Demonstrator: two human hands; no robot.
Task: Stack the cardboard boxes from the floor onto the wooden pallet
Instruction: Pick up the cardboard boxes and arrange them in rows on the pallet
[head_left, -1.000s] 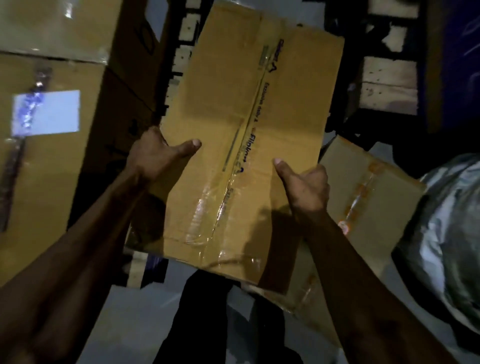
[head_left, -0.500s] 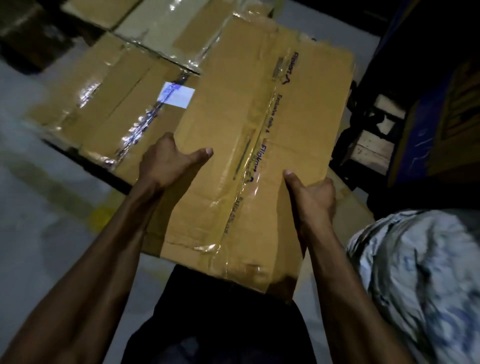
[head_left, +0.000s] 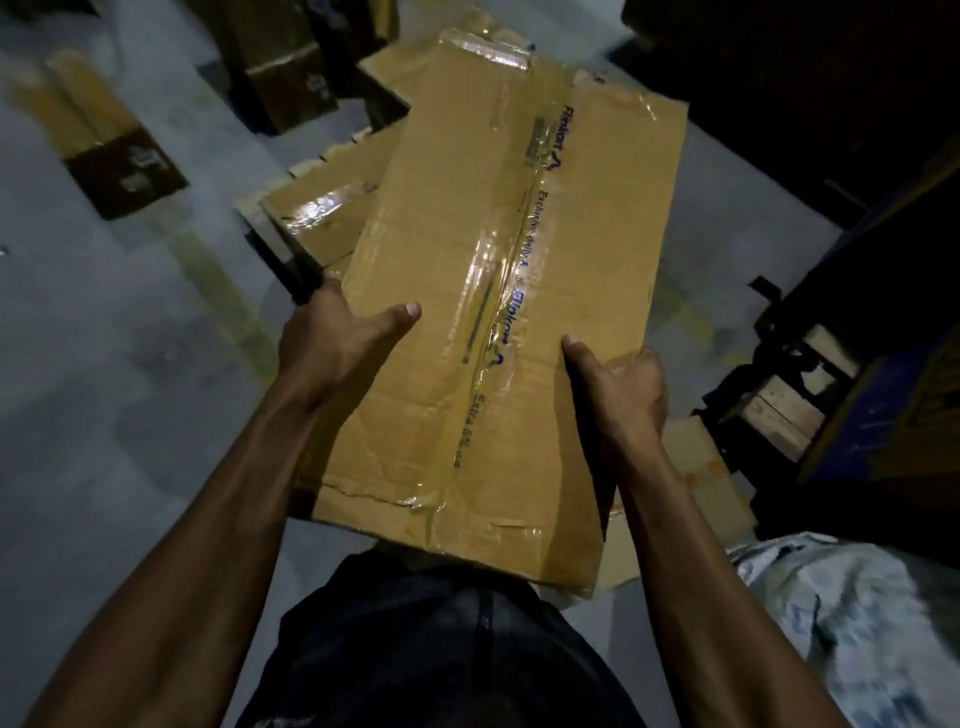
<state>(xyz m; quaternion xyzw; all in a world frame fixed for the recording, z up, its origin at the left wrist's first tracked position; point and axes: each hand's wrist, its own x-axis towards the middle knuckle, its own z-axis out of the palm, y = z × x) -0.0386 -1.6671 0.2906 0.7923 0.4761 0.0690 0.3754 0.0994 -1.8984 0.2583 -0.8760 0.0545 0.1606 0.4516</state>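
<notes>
The box (head_left: 498, 322) is up off the floor (head_left: 104, 389), held in front of the person's body with its long side running away from the camera and its taped top seam facing up — clear tape and blue printed lettering run down the middle. The left hand (head_left: 332, 348) grips its left edge, thumb laid flat on the top face and fingers wrapped under, out of sight; the right hand (head_left: 623, 395) grips the right edge the same way, thumb on top and fingers curled round the side. The near end of the box is dented and its tape torn. Beyond its far left edge, partly hidden by it, lie other taped boxes (head_left: 322, 218), close together and low, on what looks like wooden slats, though that is dim. Farther off on the floor stand a blurred open carton (head_left: 124, 161) at the left and a darker carton (head_left: 291, 78) near the top. To the right, wooden blocks (head_left: 784, 415) show under a dark blue mass (head_left: 893, 395). A flat cardboard sheet (head_left: 696, 478) lies below the right hand, and a pale crumpled bag (head_left: 852, 623) sits at the lower right.
</notes>
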